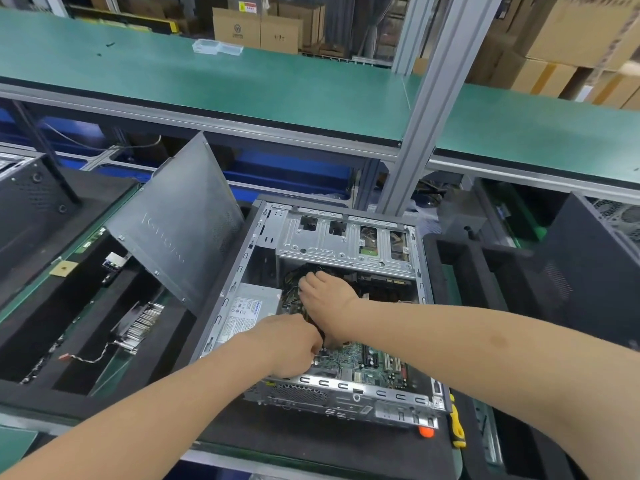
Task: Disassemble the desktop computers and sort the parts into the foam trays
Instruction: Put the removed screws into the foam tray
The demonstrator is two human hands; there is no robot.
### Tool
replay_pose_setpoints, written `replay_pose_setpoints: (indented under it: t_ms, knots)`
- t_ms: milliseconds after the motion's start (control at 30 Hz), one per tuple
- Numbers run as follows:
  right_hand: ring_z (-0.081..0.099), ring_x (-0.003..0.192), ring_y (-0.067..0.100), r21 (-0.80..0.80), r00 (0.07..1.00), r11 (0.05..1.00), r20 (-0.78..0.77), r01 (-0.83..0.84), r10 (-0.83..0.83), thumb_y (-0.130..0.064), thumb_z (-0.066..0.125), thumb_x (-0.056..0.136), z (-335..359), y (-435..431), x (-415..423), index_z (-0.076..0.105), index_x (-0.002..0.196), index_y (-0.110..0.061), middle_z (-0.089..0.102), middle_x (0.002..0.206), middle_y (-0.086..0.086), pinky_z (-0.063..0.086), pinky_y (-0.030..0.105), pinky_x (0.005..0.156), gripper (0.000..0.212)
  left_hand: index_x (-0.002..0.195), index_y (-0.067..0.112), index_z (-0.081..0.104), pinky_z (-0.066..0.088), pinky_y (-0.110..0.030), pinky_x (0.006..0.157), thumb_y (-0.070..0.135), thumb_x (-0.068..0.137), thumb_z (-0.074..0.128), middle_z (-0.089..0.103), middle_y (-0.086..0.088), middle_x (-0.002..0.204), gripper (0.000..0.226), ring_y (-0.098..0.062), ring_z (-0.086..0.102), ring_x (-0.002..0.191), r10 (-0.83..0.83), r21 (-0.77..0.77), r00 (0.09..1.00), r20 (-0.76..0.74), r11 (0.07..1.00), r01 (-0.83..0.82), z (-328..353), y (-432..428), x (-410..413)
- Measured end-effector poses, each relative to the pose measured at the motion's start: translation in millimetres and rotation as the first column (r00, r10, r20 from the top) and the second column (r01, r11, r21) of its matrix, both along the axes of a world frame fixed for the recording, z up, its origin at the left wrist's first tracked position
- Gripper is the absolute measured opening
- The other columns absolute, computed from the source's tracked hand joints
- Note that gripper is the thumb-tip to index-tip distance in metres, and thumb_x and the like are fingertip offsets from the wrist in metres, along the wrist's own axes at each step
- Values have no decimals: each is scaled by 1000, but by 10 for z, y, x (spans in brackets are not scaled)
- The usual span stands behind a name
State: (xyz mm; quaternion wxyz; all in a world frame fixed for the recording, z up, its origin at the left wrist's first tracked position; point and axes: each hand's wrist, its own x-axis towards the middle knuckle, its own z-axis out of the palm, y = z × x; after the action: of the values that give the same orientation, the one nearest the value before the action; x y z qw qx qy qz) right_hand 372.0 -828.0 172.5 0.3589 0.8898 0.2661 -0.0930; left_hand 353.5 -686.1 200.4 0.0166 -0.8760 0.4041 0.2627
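An open desktop computer case (346,244) lies on its side at the centre, showing its green motherboard (367,362), silver power supply (247,306) and drive cage (346,237). Both of my hands are inside it. My right hand (325,297) curls over the black cooler fan (311,320) beside a bundle of cables. My left hand (292,344) has its fingers curled down at the fan's near edge above the motherboard; its fingertips are hidden. The detached grey side panel (180,233) leans against the case's left side.
A black foam tray (79,306) at the left holds a finned heatsink (140,327) and small boards. Another foam tray (460,268) and a dark computer case (588,271) stand at the right. A yellow-and-black screwdriver (457,427) lies by the case's near right corner.
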Motion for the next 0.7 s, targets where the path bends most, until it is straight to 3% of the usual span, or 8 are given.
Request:
replay_pose_setpoints:
  t_ms: [133,267,333,433,533,600,700]
  knots:
    - [33,134,39,-121,994,992,104,-32,45,-37,48,104,-19,98,-88,52,147,-9,36,145,20,30,42,111,51,88,25,55,39,-33,67,15,98,43,56,2,81,18,-23,55,79,-2,29,1000,9,1000,2,-16,1,-7]
    - [34,135,40,-196,982,981,186,3,34,-28,32,108,-203,47,-257,36,153,3,27,152,29,35,41,109,54,88,21,58,37,-32,62,12,96,44,58,0,81,19,-22,56,77,7,36,1000,-7,999,-7,-20,9,12]
    - [34,137,40,-133,983,991,183,21,3,-25,29,109,-226,11,-282,31,155,5,25,155,29,36,42,110,55,86,22,56,35,-32,59,11,96,44,56,1,79,19,-19,52,72,3,32,1000,-5,999,-2,-18,19,17]
    - [25,145,41,-68,993,998,121,5,3,-25,40,108,-164,20,-229,43,150,2,21,158,29,34,45,115,50,85,20,58,34,-31,57,12,95,44,57,0,77,19,-21,52,72,-13,30,1000,4,999,13,-19,22,23]
    - [43,129,37,134,989,980,17,146,-150,-36,60,98,-59,19,-178,57,137,-3,43,140,23,39,44,106,51,88,24,56,33,-31,57,14,96,45,52,4,75,17,-22,52,75,-22,37,1000,5,999,22,-16,11,24]
    - [52,114,31,324,956,900,-97,292,-275,-45,66,92,-22,-32,-170,57,129,-4,51,126,16,43,41,98,57,90,24,56,37,-32,62,16,98,45,52,3,75,16,-23,56,78,-16,40,1000,5,999,16,-27,6,27]
    - [54,110,30,521,924,764,-184,382,-336,-47,70,88,-50,-118,-199,53,130,-5,50,124,13,47,40,95,62,97,18,68,44,-35,69,24,103,44,55,3,76,25,-24,58,80,-22,6,1000,-9,1000,22,-50,6,41]
